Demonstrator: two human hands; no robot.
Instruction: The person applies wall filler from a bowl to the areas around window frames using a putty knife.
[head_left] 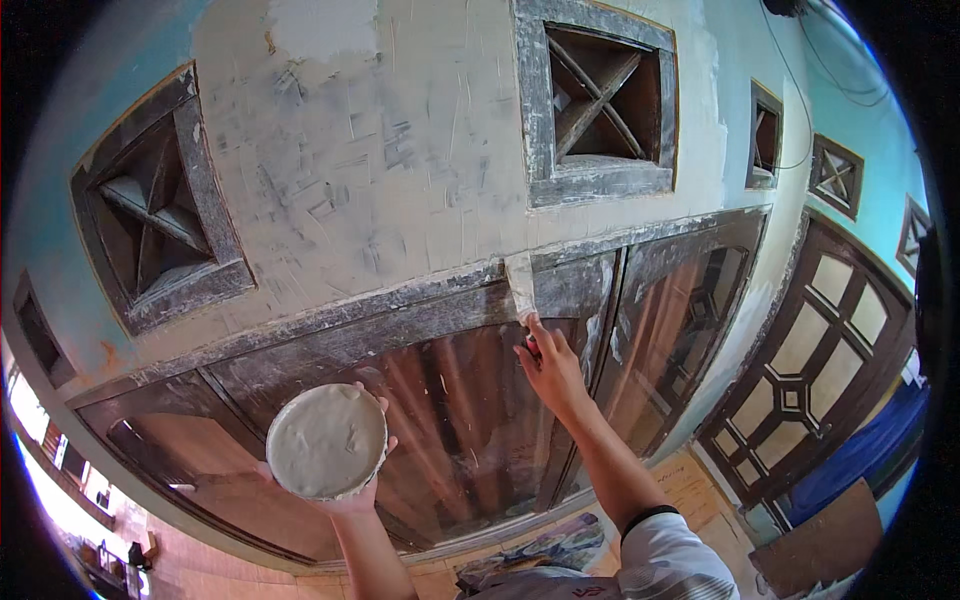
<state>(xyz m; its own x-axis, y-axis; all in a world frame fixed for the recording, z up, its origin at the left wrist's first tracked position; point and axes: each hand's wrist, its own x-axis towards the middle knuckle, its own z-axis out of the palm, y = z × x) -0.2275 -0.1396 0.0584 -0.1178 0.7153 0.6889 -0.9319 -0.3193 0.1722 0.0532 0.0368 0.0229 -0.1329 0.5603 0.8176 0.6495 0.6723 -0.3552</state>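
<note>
In my left hand [350, 495] is a round tub of pale grey putty [325, 440], held low on the left with fingers wrapped round it. My right hand [548, 365] grips a putty knife [520, 285] by its red handle. The putty-coated blade is raised against the upper edge of the weathered wooden window frame [400, 305], where it meets the wall [380, 170] patched with pale filler. Behind both hands are glass panes [470, 430] with reddish curtains showing through.
Square vents with crossed bars [155, 210] [595, 105] are set in the wall. A panelled door [800, 370] stands at the right, near blue cloth [850, 450] and a brown board [820, 545]. Cables [800, 80] hang at upper right. Crumpled material [530, 550] lies on the floor below.
</note>
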